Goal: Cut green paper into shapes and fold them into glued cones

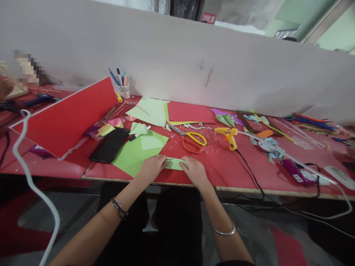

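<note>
At the front edge of the red table, a light green strip of paper [175,164] lies between my hands. My left hand [152,167] grips its left end, fingers pressed together. On the right end, my right hand [195,170] closes with thumb and fingers on the paper. A thin dark line shows on the strip near my left fingers. Beyond my hands lie scissors [197,138] with yellow and orange handles. Left of them, a bright green sheet [129,162] carries a paler green piece [151,142] and a folded green paper cone [138,128].
A black phone [109,146] lies left, beside a leaning red board [74,114]. A yellow glue gun [229,136] trails its cord to the right. Red sheets [191,112], a pen cup [124,90] and a purple power strip [296,171] stand around. A white cable [36,192] hangs at left.
</note>
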A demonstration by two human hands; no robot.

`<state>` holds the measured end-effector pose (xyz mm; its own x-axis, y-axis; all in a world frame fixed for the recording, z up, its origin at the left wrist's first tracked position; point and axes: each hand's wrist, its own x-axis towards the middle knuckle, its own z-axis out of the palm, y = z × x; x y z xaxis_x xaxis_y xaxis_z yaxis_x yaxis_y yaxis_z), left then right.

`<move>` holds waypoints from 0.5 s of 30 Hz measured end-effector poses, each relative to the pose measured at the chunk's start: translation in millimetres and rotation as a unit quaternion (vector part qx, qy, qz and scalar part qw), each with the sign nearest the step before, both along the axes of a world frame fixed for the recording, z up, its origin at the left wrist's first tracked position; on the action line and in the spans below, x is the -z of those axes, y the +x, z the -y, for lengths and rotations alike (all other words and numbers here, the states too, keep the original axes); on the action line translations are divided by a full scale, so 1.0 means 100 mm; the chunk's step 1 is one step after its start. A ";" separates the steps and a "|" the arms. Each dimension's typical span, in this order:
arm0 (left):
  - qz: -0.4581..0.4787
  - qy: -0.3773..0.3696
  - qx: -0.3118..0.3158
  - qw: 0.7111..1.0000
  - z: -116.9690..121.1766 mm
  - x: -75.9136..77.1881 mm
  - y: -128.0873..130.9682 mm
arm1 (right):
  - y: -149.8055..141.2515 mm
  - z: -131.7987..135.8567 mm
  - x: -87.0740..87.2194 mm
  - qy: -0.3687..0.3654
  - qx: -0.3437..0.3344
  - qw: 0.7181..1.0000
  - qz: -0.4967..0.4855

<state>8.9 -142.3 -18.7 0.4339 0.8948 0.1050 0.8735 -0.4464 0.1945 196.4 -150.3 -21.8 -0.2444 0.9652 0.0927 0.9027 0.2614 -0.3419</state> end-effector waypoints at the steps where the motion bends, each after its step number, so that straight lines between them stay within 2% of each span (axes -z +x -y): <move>1: -0.001 -0.005 -0.007 1.000 0.00 -0.01 0.00 | -0.01 0.00 -0.01 -0.003 0.004 1.000 0.007; 11: -0.033 -0.097 -0.086 0.991 -0.03 -0.11 0.09 | -0.08 0.01 0.04 0.019 0.046 0.999 0.019; 13: -0.030 -0.070 -0.076 0.994 -0.02 -0.13 0.09 | -0.09 0.02 0.05 0.024 0.051 0.998 0.025; 15: -0.032 -0.007 -0.045 0.998 0.02 -0.14 0.08 | -0.11 0.02 0.05 0.035 0.051 0.997 0.037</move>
